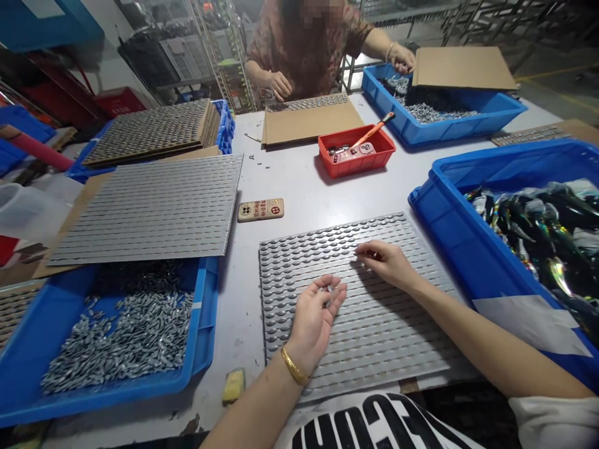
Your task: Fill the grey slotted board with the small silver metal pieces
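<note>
A grey slotted board [369, 318] lies before me, with small leaf-shaped grey pieces [281, 274] set in rows along its far and left parts. My right hand [386, 260] is over the board's upper middle, thumb and fingertips pinched together close to the rows; whatever is between them is too small to make out. Palm up, my left hand [314, 315] hovers above the board's middle with curled fingers. Its fingertips come close to the thumb, and its contents are unclear. A gold bracelet [294, 366] circles the left wrist.
At left, a blue bin [206, 312] of loose grey pieces stands partly under another slotted board [154, 212]. A phone-like case [261, 210], red tray [355, 165] and yellow sponge [233, 386] lie around. A blue crate [440, 187] borders the right. Opposite, a co-worker [304, 56] reaches toward another bin [421, 134].
</note>
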`<state>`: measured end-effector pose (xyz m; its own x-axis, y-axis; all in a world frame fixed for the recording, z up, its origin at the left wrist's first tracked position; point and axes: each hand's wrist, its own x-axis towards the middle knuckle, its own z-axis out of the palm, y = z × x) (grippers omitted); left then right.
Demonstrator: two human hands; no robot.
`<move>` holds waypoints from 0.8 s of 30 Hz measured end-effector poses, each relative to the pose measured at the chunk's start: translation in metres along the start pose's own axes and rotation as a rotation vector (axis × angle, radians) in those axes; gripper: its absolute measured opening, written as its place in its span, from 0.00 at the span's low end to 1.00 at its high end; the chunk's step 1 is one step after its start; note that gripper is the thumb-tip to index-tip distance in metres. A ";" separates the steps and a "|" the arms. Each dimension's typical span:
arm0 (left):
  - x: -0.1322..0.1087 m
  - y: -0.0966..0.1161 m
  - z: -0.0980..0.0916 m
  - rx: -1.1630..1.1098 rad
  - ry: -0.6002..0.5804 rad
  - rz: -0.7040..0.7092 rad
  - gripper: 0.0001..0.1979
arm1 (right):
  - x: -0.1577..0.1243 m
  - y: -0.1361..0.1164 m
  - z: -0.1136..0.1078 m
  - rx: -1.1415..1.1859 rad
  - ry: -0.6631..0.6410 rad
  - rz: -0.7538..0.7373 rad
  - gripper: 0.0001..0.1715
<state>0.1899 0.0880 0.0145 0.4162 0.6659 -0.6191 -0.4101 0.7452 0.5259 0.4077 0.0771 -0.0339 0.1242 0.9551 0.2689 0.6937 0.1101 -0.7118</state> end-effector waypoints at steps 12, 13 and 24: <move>-0.003 -0.006 -0.010 0.039 -0.009 -0.045 0.10 | 0.014 0.020 0.007 -0.175 -0.090 -0.039 0.08; -0.003 -0.005 -0.010 0.024 -0.007 -0.043 0.10 | 0.015 0.020 0.006 -0.184 -0.096 -0.043 0.08; -0.012 0.004 -0.021 0.036 0.018 0.008 0.12 | 0.014 0.016 0.002 -0.282 -0.126 -0.073 0.09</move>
<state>0.1661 0.0818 0.0119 0.3979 0.6715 -0.6251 -0.3840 0.7407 0.5513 0.4191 0.0931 -0.0425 -0.0102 0.9761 0.2173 0.8692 0.1161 -0.4807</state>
